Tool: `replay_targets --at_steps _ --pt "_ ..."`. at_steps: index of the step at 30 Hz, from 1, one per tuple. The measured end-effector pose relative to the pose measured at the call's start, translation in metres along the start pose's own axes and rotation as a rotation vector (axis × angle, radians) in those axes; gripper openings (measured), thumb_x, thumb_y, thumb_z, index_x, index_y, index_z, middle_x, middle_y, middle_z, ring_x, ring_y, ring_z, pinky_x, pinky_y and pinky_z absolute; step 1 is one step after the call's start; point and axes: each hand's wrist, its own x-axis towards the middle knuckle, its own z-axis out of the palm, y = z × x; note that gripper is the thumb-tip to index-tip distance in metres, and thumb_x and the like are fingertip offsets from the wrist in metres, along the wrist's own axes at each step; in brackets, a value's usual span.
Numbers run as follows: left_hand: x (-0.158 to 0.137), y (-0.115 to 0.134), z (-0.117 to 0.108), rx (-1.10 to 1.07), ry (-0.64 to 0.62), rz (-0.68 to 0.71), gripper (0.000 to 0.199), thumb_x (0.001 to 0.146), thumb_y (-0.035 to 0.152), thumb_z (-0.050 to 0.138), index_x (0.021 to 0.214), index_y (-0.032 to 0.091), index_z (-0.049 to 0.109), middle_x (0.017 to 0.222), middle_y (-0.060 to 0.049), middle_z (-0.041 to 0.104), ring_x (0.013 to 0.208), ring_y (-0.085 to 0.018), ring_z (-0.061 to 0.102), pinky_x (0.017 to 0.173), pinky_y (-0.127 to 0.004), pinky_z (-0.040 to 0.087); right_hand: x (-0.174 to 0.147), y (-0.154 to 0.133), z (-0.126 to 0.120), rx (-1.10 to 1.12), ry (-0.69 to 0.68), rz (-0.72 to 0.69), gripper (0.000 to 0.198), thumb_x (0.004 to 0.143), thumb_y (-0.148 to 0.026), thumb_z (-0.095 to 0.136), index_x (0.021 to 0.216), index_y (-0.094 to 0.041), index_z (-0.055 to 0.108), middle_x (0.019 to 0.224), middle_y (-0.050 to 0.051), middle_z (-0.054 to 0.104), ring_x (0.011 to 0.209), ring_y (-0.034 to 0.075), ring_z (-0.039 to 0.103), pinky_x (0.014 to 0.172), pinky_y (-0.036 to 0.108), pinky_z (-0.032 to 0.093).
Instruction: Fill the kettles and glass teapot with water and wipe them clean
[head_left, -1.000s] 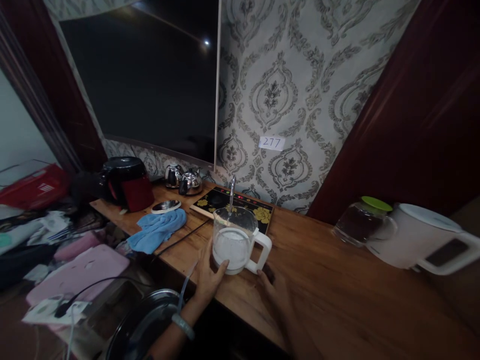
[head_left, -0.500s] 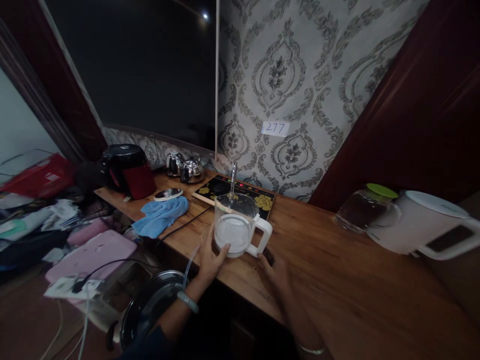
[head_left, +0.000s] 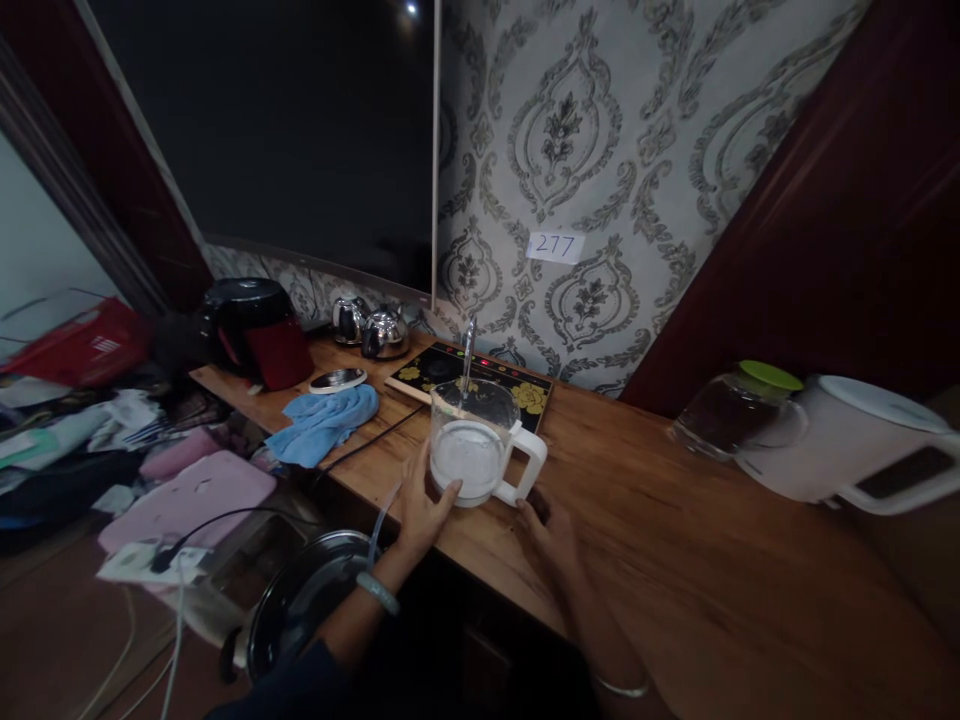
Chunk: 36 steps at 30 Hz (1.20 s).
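A clear glass kettle (head_left: 472, 465) with a white handle (head_left: 528, 462) stands on the wooden counter, with whitish contents in its lower half. My left hand (head_left: 421, 505) cups its left side, thumb across the front of the glass. At the kettle's lower right, my right hand (head_left: 551, 530) has its fingers curled against the bottom end of the handle. Just behind the kettle rises a thin metal spout (head_left: 469, 345) on a black panel with gold flowers (head_left: 442, 362). The undersides of the right fingers are hidden.
Left on the counter (head_left: 660, 560) lie a blue cloth (head_left: 326, 425) and a round lid (head_left: 337, 380), near two shiny metal pots (head_left: 385, 335) and a red-black appliance (head_left: 262, 335). Right stand a green-lidded glass jug (head_left: 731, 415) and a white pitcher (head_left: 840, 440). A pan (head_left: 300, 600) sits below.
The view has tilted slightly. Both hands keep the same places on the kettle, which has not visibly moved on the counter.
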Motion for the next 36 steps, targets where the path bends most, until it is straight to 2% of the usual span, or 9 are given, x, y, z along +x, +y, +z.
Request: replay_targets --at_steps 14,17,20,22,26,30,32,34,36 --pt "0.000 -0.002 -0.001 0.005 0.010 0.013 0.069 0.086 0.046 0.063 0.145 0.018 0.042 0.141 -0.017 0.053 0.134 -0.033 0.047 0.110 -0.056 0.040 -0.002 -0.017 0.001 0.109 0.039 -0.015 0.048 0.085 -0.058 0.058 0.107 -0.017 0.072 0.103 0.013 0.076 0.095 0.028 0.070 0.085 0.039 0.055" --pt "0.000 -0.003 0.000 0.006 0.024 0.015 0.068 0.086 0.046 0.063 0.144 0.018 0.044 0.140 -0.017 0.055 0.132 -0.033 0.049 0.109 -0.057 0.040 -0.004 -0.025 0.000 0.131 0.104 0.018 0.049 0.085 -0.059 0.056 0.106 -0.018 0.071 0.106 0.012 0.075 0.097 0.027 0.069 0.085 0.038 0.054" --pt "0.000 -0.005 0.000 0.008 0.035 0.010 0.067 0.086 0.047 0.062 0.144 0.018 0.045 0.139 -0.017 0.056 0.132 -0.034 0.049 0.109 -0.058 0.041 -0.005 -0.030 0.000 0.080 0.200 0.050 0.043 0.089 -0.059 0.049 0.085 -0.020 0.068 0.085 0.007 0.071 0.079 0.022 0.064 0.071 0.032 0.050" --pt "0.000 -0.006 0.001 0.008 0.037 0.014 0.067 0.086 0.048 0.062 0.143 0.018 0.046 0.138 -0.017 0.056 0.132 -0.034 0.049 0.109 -0.058 0.041 -0.006 -0.030 0.001 0.045 0.260 0.068 0.046 0.089 -0.061 0.047 0.067 -0.022 0.056 0.065 0.001 0.059 0.063 0.018 0.055 0.058 0.029 0.043" --pt "0.000 -0.007 0.001 0.002 0.050 0.012 0.067 0.085 0.048 0.062 0.142 0.018 0.047 0.139 -0.017 0.056 0.133 -0.034 0.049 0.109 -0.057 0.041 -0.007 -0.024 0.002 0.041 0.320 0.100 0.051 0.087 -0.065 0.044 0.057 -0.024 0.043 0.056 -0.004 0.043 0.055 0.015 0.044 0.052 0.028 0.034" --pt "0.000 -0.009 0.001 -0.008 0.034 -0.004 0.067 0.085 0.046 0.063 0.143 0.019 0.047 0.139 -0.016 0.056 0.132 -0.034 0.050 0.109 -0.058 0.042 -0.003 -0.018 0.000 0.027 0.330 0.078 0.046 0.087 -0.061 0.046 0.062 -0.023 0.053 0.064 0.000 0.056 0.063 0.019 0.053 0.061 0.030 0.041" --pt "0.000 -0.012 0.002 -0.012 0.031 -0.003 0.068 0.084 0.046 0.064 0.144 0.019 0.046 0.140 -0.016 0.055 0.132 -0.034 0.051 0.108 -0.058 0.043 0.001 -0.017 -0.001 0.036 0.368 0.051 0.040 0.086 -0.057 0.049 0.081 -0.021 0.065 0.087 0.007 0.069 0.083 0.023 0.062 0.075 0.034 0.046" --pt "-0.001 -0.014 0.003 -0.017 0.040 0.007 0.069 0.084 0.046 0.064 0.144 0.020 0.045 0.141 -0.016 0.054 0.132 -0.035 0.050 0.109 -0.059 0.043 0.003 -0.016 -0.002 0.064 0.392 0.069 0.044 0.083 -0.057 0.051 0.097 -0.019 0.068 0.105 0.011 0.071 0.097 0.026 0.063 0.084 0.036 0.047" --pt "-0.001 -0.016 0.004 -0.020 0.050 0.018 0.068 0.084 0.046 0.063 0.145 0.020 0.044 0.142 -0.016 0.053 0.134 -0.035 0.049 0.109 -0.059 0.042 0.004 -0.016 -0.003 0.082 0.378 0.124 0.045 0.081 -0.060 0.051 0.091 -0.019 0.068 0.096 0.010 0.072 0.090 0.026 0.064 0.079 0.035 0.048"
